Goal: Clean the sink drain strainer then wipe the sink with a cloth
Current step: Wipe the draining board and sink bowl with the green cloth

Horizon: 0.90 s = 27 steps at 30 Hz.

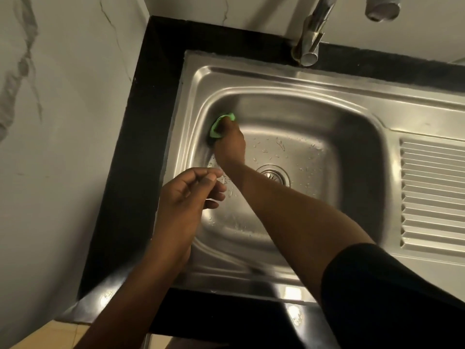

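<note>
The steel sink (pixel 352 122) fills the middle of the view, its floor dotted with water drops. Down in the basin, my right hand (pixel 230 144) grips a green cloth (pixel 219 124) and presses it against the basin's left wall near the far corner. The round drain strainer (pixel 275 175) sits in the floor of the basin, partly hidden by my right forearm. My left hand (pixel 187 195) hovers over the sink's left rim with fingers loosely curled, thumb near the fingertips, holding nothing that I can see.
A chrome tap spout (pixel 310 39) hangs over the sink's back edge. The ribbed drainboard (pixel 432 192) lies to the right. A black counter (pixel 141 147) borders the sink, with a marble-patterned wall (pixel 63 96) at the left.
</note>
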Available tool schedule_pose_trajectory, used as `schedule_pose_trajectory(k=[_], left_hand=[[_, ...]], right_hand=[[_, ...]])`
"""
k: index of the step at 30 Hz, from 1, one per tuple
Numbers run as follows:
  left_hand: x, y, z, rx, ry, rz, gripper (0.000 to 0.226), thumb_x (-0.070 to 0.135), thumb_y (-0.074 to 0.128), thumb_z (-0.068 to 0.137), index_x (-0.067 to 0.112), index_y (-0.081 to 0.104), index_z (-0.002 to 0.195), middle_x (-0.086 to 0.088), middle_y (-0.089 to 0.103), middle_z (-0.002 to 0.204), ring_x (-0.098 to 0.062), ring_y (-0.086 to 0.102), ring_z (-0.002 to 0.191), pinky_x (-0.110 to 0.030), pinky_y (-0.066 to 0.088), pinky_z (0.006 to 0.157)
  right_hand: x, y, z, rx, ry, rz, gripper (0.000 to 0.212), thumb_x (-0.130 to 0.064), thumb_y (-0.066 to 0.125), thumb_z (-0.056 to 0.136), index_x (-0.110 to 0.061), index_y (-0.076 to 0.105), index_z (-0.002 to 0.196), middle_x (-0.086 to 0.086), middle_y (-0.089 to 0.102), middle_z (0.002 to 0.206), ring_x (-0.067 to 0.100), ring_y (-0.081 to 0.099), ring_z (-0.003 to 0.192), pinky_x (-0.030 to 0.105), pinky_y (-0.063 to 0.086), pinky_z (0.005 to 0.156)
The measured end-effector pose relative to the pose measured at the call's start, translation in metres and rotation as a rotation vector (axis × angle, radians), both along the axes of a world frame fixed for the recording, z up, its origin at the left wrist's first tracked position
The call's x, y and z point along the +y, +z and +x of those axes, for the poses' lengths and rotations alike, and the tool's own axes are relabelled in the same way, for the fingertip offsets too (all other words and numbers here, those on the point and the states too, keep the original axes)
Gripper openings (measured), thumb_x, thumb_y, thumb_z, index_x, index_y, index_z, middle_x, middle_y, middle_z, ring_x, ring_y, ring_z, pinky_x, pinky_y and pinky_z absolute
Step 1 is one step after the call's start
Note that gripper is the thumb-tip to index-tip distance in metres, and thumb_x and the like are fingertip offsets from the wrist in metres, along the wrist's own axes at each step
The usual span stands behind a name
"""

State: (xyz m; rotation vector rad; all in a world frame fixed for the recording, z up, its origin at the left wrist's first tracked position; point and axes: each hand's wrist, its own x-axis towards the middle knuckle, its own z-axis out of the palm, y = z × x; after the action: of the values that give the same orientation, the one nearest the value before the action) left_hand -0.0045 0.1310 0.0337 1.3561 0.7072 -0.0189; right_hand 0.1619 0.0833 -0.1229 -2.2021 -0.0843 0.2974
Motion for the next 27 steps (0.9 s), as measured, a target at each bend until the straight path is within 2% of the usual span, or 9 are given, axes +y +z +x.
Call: schedule_pose_trajectory(k=[4,6,10,14,16,20,22,25,27], left_hand=[[-0.007,0.004,0.006,-0.003,-0.036,0.037,0.024,0.019,0.061,0.103,0.031,0.081,0.099,-0.005,0.080,0.090,-0.023,0.077,0.088,-0.029,0.059,0.075],[-0.009,0.006,0.007,-0.018,-0.039,0.026,0.026,0.017,0.060,0.103,0.030,0.081,0.099,-0.006,0.080,0.090,-0.024,0.077,0.087,-0.029,0.060,0.075],[-0.009,0.006,0.004,-0.018,-0.032,0.008,0.023,0.013,0.060,0.104,0.023,0.080,0.101,-0.009,0.080,0.090,-0.025,0.076,0.086,-0.027,0.061,0.075],[-0.007,0.003,0.000,0.021,-0.031,0.001,0.021,0.011,0.059,0.104,0.018,0.079,0.105,-0.008,0.080,0.088,-0.023,0.076,0.086,-0.029,0.059,0.075],[-0.005,0.001,-0.002,0.026,-0.030,0.000,0.020,0.011,0.060,0.104,0.018,0.079,0.105,-0.009,0.079,0.088,-0.024,0.076,0.086,-0.032,0.059,0.076],[0.002,-0.001,-0.002,0.011,0.003,-0.008,0.020,0.009,0.061,0.103,0.017,0.079,0.103,-0.009,0.079,0.086,-0.022,0.074,0.083,-0.030,0.059,0.073],[0.006,-0.002,-0.002,0.006,0.015,-0.001,0.021,0.010,0.062,0.103,0.019,0.080,0.101,-0.009,0.079,0.087,-0.022,0.074,0.083,-0.030,0.060,0.073],[0.013,-0.003,-0.004,-0.006,0.021,0.008,0.019,0.019,0.064,0.098,0.025,0.082,0.097,-0.007,0.079,0.087,-0.021,0.075,0.084,-0.028,0.060,0.072],[0.017,-0.004,-0.006,-0.001,0.025,0.009,0.018,0.026,0.064,0.093,0.028,0.082,0.096,-0.005,0.079,0.086,-0.020,0.075,0.084,-0.026,0.059,0.071]], right_hand=[[-0.046,-0.001,0.025,-0.241,0.520,-0.354,0.047,-0.002,0.066,0.087,-0.014,0.063,0.132,0.014,0.064,0.129,0.040,0.063,0.110,0.045,0.056,0.083],[-0.075,-0.001,0.042,-0.269,0.514,-0.477,0.048,-0.010,0.066,0.091,-0.017,0.057,0.138,0.015,0.058,0.131,0.041,0.060,0.113,0.051,0.057,0.087],[-0.157,-0.014,0.055,-0.202,0.291,-0.702,0.050,-0.011,0.067,0.090,-0.023,0.057,0.137,0.012,0.054,0.133,0.039,0.057,0.118,0.046,0.051,0.092],[-0.201,-0.017,0.046,-0.005,-0.255,-0.465,0.033,-0.038,0.055,0.102,-0.022,0.062,0.131,0.009,0.060,0.132,0.031,0.060,0.119,0.032,0.045,0.088],[-0.194,-0.016,0.042,0.036,-0.436,-0.377,0.034,-0.032,0.061,0.099,-0.018,0.065,0.129,0.011,0.062,0.129,0.028,0.062,0.114,0.029,0.045,0.090],[-0.130,-0.005,0.018,-0.141,-0.238,-0.114,0.050,0.003,0.059,0.083,-0.010,0.066,0.130,0.014,0.058,0.125,0.012,0.050,0.098,0.015,0.038,0.091],[-0.092,-0.001,0.015,-0.183,-0.184,0.009,0.047,0.004,0.058,0.083,-0.008,0.063,0.128,0.014,0.058,0.123,0.014,0.053,0.099,0.021,0.045,0.090],[-0.045,0.001,0.019,-0.022,-0.294,0.154,0.043,0.003,0.061,0.082,-0.011,0.055,0.123,0.012,0.056,0.124,0.023,0.058,0.102,0.035,0.053,0.089],[-0.028,-0.005,0.017,0.060,-0.243,0.139,0.045,-0.001,0.065,0.084,-0.012,0.053,0.126,0.012,0.059,0.126,0.030,0.061,0.107,0.035,0.051,0.088]])
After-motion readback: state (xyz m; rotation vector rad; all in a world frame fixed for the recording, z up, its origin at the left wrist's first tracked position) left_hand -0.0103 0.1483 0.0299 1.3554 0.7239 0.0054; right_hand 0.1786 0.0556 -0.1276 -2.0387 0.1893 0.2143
